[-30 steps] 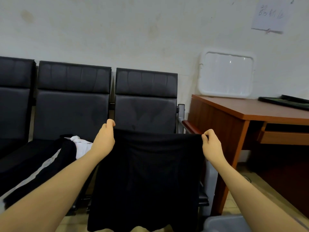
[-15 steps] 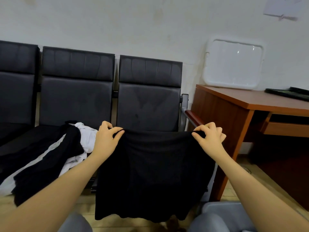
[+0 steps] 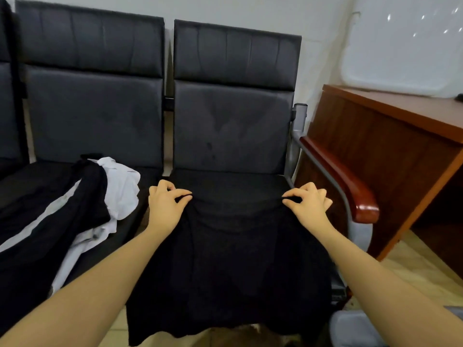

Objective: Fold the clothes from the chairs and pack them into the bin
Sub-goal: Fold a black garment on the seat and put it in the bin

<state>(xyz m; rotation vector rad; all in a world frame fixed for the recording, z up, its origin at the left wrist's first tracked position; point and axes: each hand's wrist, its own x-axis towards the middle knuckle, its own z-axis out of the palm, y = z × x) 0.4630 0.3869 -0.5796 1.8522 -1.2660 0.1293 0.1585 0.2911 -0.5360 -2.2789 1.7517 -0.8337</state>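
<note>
The single head-worn camera is looking forward and down from close above the right-hand chair (image 3: 233, 136), both forearms entering from 6 o'clock, the wooden tabletop (image 3: 400, 106) lying at 2 o'clock, a clothes pile (image 3: 75, 209) at 9 o'clock.

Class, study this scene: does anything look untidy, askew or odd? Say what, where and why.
On the left seat, a heap of black and white clothes lies crumpled and unfolded, trailing off the front edge. The black garment, pinched by the left hand and right hand, overhangs the right seat.
</note>
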